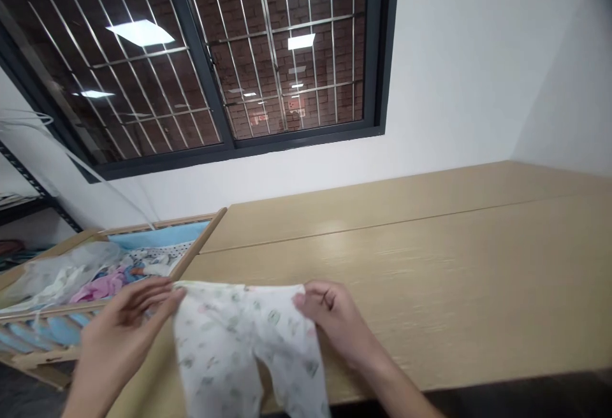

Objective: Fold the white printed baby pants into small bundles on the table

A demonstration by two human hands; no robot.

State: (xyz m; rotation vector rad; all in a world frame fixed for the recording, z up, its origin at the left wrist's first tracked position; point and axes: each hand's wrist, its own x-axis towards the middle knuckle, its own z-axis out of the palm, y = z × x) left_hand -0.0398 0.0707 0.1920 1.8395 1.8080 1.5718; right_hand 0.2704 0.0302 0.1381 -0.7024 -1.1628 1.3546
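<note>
A pair of small white baby pants (pixel 224 335) with a faint green and pink print hangs spread between my hands, waistband at the top and legs running down past the frame's lower edge. My left hand (pixel 127 325) pinches the left end of the waistband between thumb and fingers. At the other end of the waistband, my right hand (pixel 332 316) grips the corner the same way, fingers curled. Behind and beneath the pants lies the light wooden table (pixel 406 278). The lower ends of the legs are out of view.
To the left stands a wooden crib (pixel 210 236) with a blue lining, holding a pink garment (pixel 102 284), a clear plastic bag (pixel 71 265) and other clothes. A barred window (pixel 234 144) is set in the white wall (pixel 444 74). A black shelf (pixel 43 195) is at far left.
</note>
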